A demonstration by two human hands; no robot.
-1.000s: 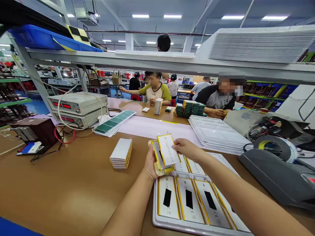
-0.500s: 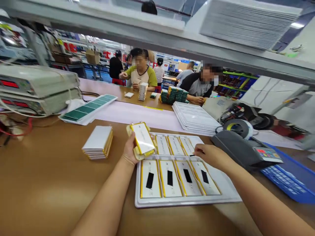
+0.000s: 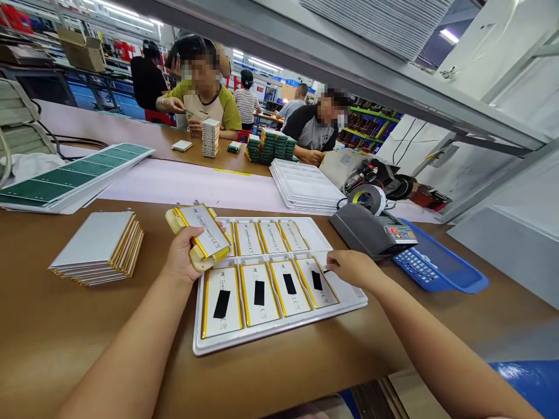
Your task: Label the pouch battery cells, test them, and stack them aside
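Apart now, the left hand (image 3: 181, 259) and right hand (image 3: 356, 269) flank the white tray (image 3: 347, 294).
The left grips an untaped yellow-edged cell (image 3: 204, 228) with a cream block (image 3: 173, 222); the right's fingertips pinch a dark sliver (image 3: 326, 271) (tape, perhaps) over the tray's right side.

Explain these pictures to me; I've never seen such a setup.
No robot here: these are a person's bare hands, and every picture comes from one camera on that person's head, looking forward and down. The left hand grips a white pack with yellow edges and a cream holder. The right hand seems to pinch a small dark piece. On the brown table, a white tray holds two rows of similar packs; the front four carry black strips. A stack stands left, a blue basket right.
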